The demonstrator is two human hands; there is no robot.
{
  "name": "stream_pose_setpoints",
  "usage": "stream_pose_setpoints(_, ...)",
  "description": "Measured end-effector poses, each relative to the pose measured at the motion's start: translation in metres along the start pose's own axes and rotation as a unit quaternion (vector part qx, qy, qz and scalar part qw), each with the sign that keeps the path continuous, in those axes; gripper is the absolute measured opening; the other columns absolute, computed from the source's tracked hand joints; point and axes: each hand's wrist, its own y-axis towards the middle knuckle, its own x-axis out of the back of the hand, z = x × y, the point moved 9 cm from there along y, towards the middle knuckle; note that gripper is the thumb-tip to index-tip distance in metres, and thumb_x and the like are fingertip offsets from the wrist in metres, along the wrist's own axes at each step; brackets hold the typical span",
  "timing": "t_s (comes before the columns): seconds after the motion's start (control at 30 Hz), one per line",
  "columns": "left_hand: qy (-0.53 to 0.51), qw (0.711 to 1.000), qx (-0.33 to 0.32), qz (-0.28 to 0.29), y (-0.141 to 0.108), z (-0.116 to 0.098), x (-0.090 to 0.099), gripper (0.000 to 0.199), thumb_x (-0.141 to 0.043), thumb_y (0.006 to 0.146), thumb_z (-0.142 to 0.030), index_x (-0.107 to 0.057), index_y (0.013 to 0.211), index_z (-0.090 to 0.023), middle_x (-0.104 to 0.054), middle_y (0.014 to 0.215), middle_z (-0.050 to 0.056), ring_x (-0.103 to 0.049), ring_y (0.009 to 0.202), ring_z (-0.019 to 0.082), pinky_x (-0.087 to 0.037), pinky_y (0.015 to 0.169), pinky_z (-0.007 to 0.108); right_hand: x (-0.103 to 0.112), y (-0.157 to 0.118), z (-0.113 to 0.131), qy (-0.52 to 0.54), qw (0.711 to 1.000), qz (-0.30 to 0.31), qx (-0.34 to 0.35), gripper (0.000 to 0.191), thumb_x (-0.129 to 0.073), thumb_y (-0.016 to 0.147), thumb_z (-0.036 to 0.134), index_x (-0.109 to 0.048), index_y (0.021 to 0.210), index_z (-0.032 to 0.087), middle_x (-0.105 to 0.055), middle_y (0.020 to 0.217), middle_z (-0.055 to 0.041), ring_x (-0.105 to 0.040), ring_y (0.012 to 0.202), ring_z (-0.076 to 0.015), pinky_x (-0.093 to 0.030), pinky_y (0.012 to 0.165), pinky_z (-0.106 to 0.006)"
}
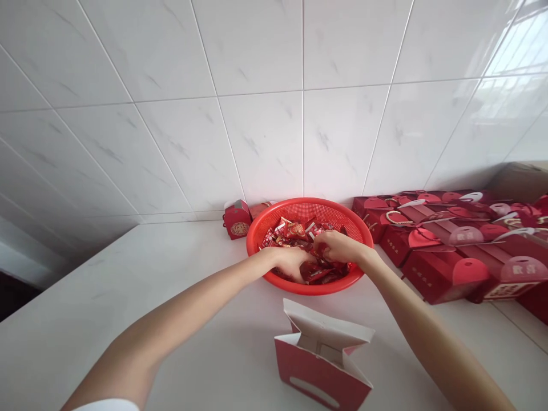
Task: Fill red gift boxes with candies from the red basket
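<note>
A red plastic basket (pixel 310 290) stands against the tiled wall, holding many small red wrapped packets (pixel 294 230). My left hand (pixel 291 262) reaches into the basket's left half, its fingers hidden among the packets. On the right side of the basket, my right hand (pixel 336 245) is over the packets with its fingers curled down; what they hold, if anything, cannot be made out. In front of the basket, nearer to me, a red box (pixel 319 371) with a white inside stands with its top open.
Many closed red boxes (pixel 445 274) with handles fill the right side of the white counter (pixel 171 319). One small red box (pixel 237 220) stands by the wall, left of the basket. A brown carton (pixel 520 180) is at the far right.
</note>
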Motion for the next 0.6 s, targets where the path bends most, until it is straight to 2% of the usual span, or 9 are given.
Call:
stream_pose_setpoints(0.13, 0.030, 1.000, -0.004, 0.008, 0.005, -0.003, -0.004, 0.049, -0.073, 0.068, -0.029, -0.065, 0.114, -0.018, -0.074, 0.100, 0.010, -0.070, 0.083, 0.027, -0.052, 0.063, 0.031, 0.001, -0.001, 0.000, 0.004, 1.000, -0.011, 0.003, 0.037, -0.054, 0.072, -0.003, -0.073, 0.096, 0.017, -0.075, 0.103, -0.0087, -0.067, 0.097, -0.0234, -0.044, 0.074, -0.026)
stream_pose_setpoints(0.27, 0.073, 0.997, -0.022, -0.019, 0.006, -0.007, -0.003, 0.041, -0.071, 0.070, -0.027, -0.066, 0.109, -0.016, -0.074, 0.103, 0.012, -0.069, 0.089, 0.028, -0.052, 0.069, 0.031, 0.004, -0.003, 0.000, 0.007, 1.000, -0.022, -0.006, 0.033, -0.055, 0.076, -0.001, -0.073, 0.097, 0.016, -0.076, 0.099, -0.0089, -0.068, 0.093, -0.0227, -0.044, 0.073, -0.026)
stream_pose_setpoints(0.37, 0.044, 0.998, -0.031, -0.037, 0.007, -0.005, -0.002, 0.028, -0.068, 0.075, -0.025, -0.067, 0.101, -0.016, -0.074, 0.096, 0.011, -0.069, 0.078, 0.025, -0.051, 0.064, 0.030, 0.008, -0.005, 0.003, 0.013, 0.999, -0.031, -0.003, 0.025, -0.058, 0.082, 0.003, -0.074, 0.096, 0.018, -0.076, 0.097, -0.0074, -0.068, 0.090, -0.0217, -0.043, 0.073, -0.026)
stream_pose_setpoints(0.47, -0.003, 0.999, 0.005, -0.049, 0.010, 0.006, -0.002, 0.017, -0.064, 0.079, -0.021, -0.069, 0.094, -0.016, -0.074, 0.086, 0.009, -0.067, 0.065, 0.022, -0.050, 0.058, 0.028, 0.012, -0.006, 0.006, 0.022, 0.999, -0.043, 0.008, 0.021, -0.061, 0.084, 0.006, -0.074, 0.094, 0.019, -0.076, 0.095, -0.0059, -0.068, 0.088, -0.0208, -0.043, 0.074, -0.025)
stream_pose_setpoints(0.6, -0.017, 0.997, 0.014, -0.071, 0.010, 0.012, 0.002, 0.014, -0.062, 0.078, -0.015, -0.071, 0.089, -0.016, -0.074, 0.080, 0.006, -0.066, 0.064, 0.020, -0.049, 0.059, 0.027, 0.013, -0.006, 0.008, 0.055, 0.996, -0.056, 0.032, 0.013, -0.060, 0.089, 0.015, -0.071, 0.082, 0.020, -0.072, 0.081, -0.0041, -0.064, 0.076, -0.0190, -0.042, 0.070, -0.026)
